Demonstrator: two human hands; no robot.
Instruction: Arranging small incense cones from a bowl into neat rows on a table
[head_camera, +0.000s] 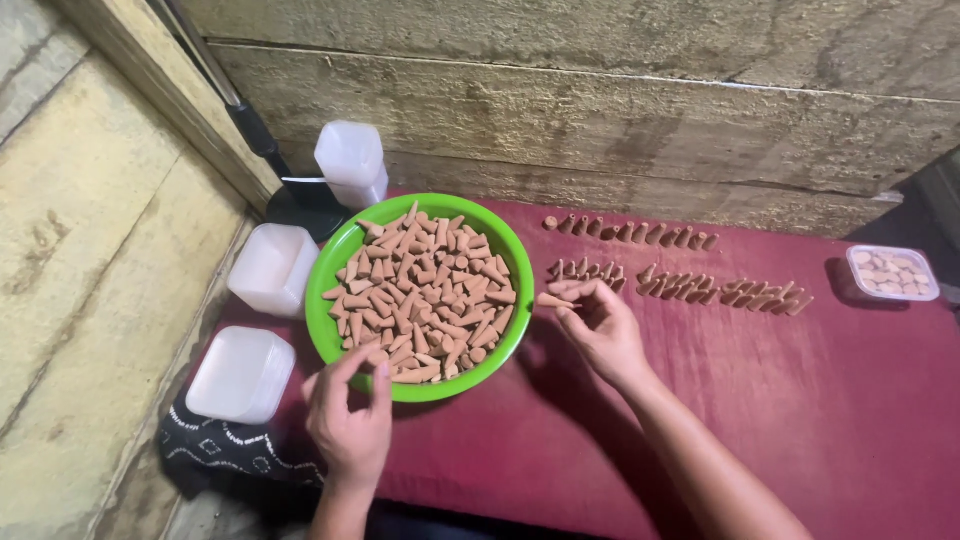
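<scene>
A green bowl (340, 250) heaped with several brown incense cones (425, 295) sits on a dark red cloth (830, 400). My left hand (350, 420) rests at the bowl's near rim, thumb and fingers pinched just over the rim, and I cannot tell if a cone is between them. My right hand (600, 325) is right of the bowl and holds one brown cone (553, 300) at its fingertips, point toward the bowl. Two rows of cones stand on the cloth, the near row (700, 285) just beyond my right hand and the far row (630, 232) by the wall.
Three white plastic containers stand left of the bowl: one at the back (352, 162), one in the middle (272, 268), one nearest (240, 375). A small clear tub with cones (892, 273) sits at the far right. A rough wooden wall (600, 110) runs behind.
</scene>
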